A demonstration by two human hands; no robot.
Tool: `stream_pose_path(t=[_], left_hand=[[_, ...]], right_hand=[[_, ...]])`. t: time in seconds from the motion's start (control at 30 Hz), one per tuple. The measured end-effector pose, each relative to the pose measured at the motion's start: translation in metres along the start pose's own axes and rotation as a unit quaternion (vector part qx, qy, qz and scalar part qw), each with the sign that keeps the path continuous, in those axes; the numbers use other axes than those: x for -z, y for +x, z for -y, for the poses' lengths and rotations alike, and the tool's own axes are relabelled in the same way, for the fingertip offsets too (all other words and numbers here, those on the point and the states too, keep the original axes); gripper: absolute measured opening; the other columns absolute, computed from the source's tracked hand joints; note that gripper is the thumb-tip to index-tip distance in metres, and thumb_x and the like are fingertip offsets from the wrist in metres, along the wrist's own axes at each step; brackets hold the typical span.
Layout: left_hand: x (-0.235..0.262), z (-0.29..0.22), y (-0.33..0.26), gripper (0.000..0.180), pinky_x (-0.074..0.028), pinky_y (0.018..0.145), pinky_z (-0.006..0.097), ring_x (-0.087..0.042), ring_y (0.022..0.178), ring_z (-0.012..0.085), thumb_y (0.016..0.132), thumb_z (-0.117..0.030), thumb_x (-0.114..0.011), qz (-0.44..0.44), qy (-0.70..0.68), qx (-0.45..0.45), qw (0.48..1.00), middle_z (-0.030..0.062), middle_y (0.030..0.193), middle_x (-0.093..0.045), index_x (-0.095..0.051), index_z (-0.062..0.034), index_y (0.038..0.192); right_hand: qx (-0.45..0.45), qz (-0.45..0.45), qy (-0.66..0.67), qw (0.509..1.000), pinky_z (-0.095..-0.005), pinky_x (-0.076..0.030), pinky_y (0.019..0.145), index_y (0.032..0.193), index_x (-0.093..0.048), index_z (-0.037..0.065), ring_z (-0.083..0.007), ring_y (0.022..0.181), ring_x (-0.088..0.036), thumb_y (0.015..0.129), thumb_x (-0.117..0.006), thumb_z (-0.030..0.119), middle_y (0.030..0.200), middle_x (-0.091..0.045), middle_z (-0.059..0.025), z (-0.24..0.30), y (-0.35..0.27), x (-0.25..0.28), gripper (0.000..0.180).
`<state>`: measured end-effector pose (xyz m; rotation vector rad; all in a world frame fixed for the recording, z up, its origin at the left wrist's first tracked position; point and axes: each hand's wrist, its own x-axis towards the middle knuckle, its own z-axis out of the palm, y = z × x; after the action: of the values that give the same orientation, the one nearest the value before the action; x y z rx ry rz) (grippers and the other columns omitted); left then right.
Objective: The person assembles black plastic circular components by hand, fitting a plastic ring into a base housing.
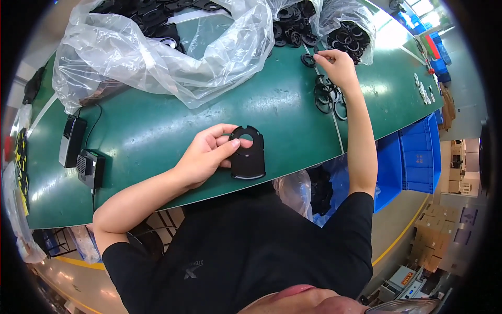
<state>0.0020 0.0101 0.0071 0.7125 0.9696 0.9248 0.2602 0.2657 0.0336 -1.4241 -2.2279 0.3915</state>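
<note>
A flat black plate [250, 165] with a rounded top, a round hole and small notches is held by the left hand [205, 153] above the near edge of a glossy green tabletop [172, 123]. The plate is pinched between the thumb, laid on its face beside the hole, and the fingers behind it, some of which are seen through the opening.

The right hand [339, 68] is stretched across the table to a small black ring [304, 62]. Its thumb and forefinger are brought close together at the ring's edge; whether the ring is gripped or only touched cannot be told. Just nearer the body, a cluster of loose black rings [320, 95] is spread on the tabletop.

Beyond the hands, dark flat parts [156, 18] are surrounded by a large clear plastic bag [141, 60]. More black rings [348, 41] are contained in a smaller clear bag [370, 32] at the right.
</note>
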Motion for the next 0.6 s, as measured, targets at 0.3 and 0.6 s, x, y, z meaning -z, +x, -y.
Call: stream_pose_path(t=[0.3,0.6], left_hand=[[-0.001,0.005,0.004,0.035,-0.053,0.081,0.035,-0.06,0.098,0.0202,0.093,-0.014,-0.047,-0.008,-0.119,-0.056,0.991,0.0119,0.115,-0.057,-0.042,-0.0029,0.126],[0.004,0.004,-0.001,0.037,-0.05,0.086,0.036,-0.058,0.102,0.0192,0.09,-0.014,-0.053,0.038,-0.136,-0.07,0.988,0.0095,0.113,-0.057,-0.044,-0.0009,0.124]], right_hand=[[0.03,0.2,0.33,0.922,-0.0201,-0.036,0.053,0.084,-0.061,-0.004,-0.0046,0.06,-0.047,0.086,-0.058,0.01,0.069,-0.053,0.0002,0.114,-0.104,0.003,0.014],[0.006,0.236,0.338,0.911,-0.0204,-0.04,0.056,0.084,-0.064,-0.004,-0.0073,0.063,-0.051,0.083,-0.061,0.008,0.074,-0.058,-0.0045,0.128,-0.12,-0.031,0.012]])
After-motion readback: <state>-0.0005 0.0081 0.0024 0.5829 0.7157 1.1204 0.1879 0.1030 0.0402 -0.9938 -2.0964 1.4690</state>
